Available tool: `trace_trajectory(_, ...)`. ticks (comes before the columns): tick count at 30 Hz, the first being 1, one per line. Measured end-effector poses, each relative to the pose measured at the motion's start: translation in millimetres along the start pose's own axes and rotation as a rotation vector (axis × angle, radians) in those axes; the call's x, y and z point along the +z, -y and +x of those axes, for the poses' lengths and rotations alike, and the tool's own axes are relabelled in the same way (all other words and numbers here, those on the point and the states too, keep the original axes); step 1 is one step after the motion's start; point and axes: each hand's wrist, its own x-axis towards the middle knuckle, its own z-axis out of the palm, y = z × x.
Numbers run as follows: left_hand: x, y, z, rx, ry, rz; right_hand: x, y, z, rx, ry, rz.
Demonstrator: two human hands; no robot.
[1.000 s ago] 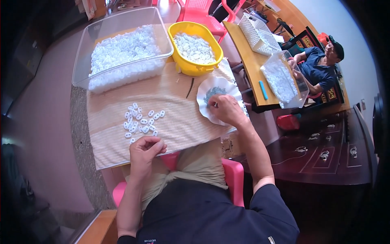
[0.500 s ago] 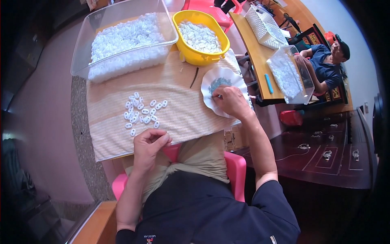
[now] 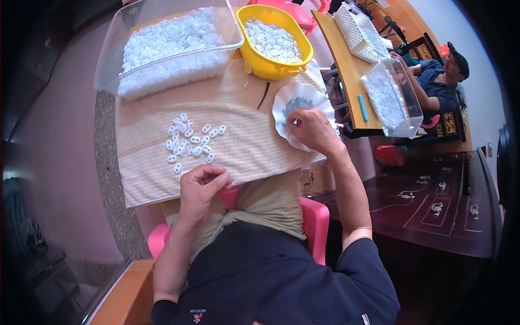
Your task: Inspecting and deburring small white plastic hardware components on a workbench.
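The person sits at a tabletop point(image 3: 260, 142) covered with a striped beige cloth, both bare hands over its near part. The left hand point(image 3: 203, 187) is at the near edge, its grip pressed together with thumb and forefinger tips meeting; whether anything small is between them cannot be told. Just beyond it, left of centre, white two-hole plastic pieces point(image 3: 195, 140) lie loosely scattered, some touching or overlapping, others slightly apart. The right hand point(image 3: 317, 130) reaches over a white fluted dish point(image 3: 280, 116) at the right edge, fingers bent down beside a heap of small blue-grey pieces point(image 3: 298, 102); its fingertips are partly hidden, so one cannot tell whether its grip is pinching any. A thin dark strip point(image 3: 264, 96) lies left of the dish. At the far left stands a clear plastic bin point(image 3: 110, 73) filled with white pieces, and just right of it a yellow tub point(image 3: 271, 70) holds pale, flattish pieces. Farther right, a co-worker point(image 3: 433, 86) sits at a wooden table point(image 3: 353, 81).
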Motion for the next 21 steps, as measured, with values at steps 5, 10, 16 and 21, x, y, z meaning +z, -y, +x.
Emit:
trace_trajectory(5, 1, 1, 0, -0.003, 0.013, 0.005, -5, 5, 3, -0.033, 0.041, 0.073)
trace_trajectory(10, 1, 1, 0, 0.002, 0.011, 0.017, -6, 8, 10, -0.02, 0.092, 0.037)
trace_trajectory(16, 1, 3, 0, -0.008, 0.024, 0.026, -6, 9, 12, -0.008, 0.141, 0.02)
trace_trajectory(21, 3, 2, 0, -0.007, 0.027, 0.035, -6, 13, 6, -0.013, 0.09, 0.036)
